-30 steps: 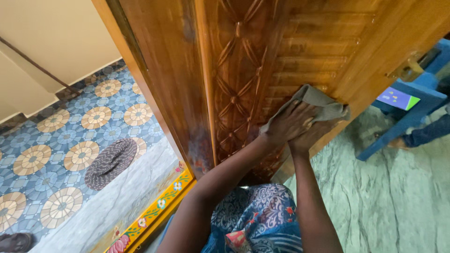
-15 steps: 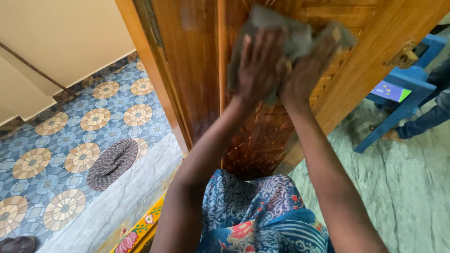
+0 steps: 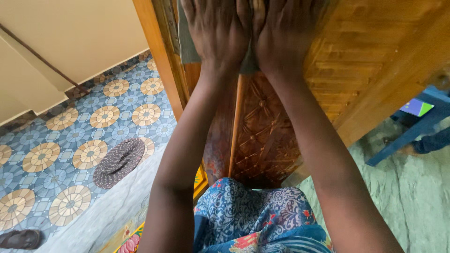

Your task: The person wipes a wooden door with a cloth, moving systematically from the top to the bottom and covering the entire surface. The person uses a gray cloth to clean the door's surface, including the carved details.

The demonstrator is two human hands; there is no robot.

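Both hands press a grey cloth (image 3: 186,47) flat against a carved wooden door (image 3: 272,131) near the top of the view. My left hand (image 3: 218,30) lies on the cloth's left part, by the door's edge. My right hand (image 3: 281,33) lies beside it, the two thumbs touching. Most of the cloth is hidden under the hands; only a strip shows at the left and between the wrists. My forearms reach up from a blue patterned garment (image 3: 253,215) at the bottom.
Patterned blue and tan floor tiles (image 3: 84,126) lie outside the door, with a round dark mat (image 3: 118,161) and a dark shoe (image 3: 18,239). A painted threshold (image 3: 131,241) runs below. At the right, green stone floor (image 3: 412,206), a blue chair (image 3: 417,124) and another person's foot (image 3: 412,149).
Both hands have slid the cloth up the door, from the mid panel to near the top of the view, and towards the door's left edge. The view has tilted with them.
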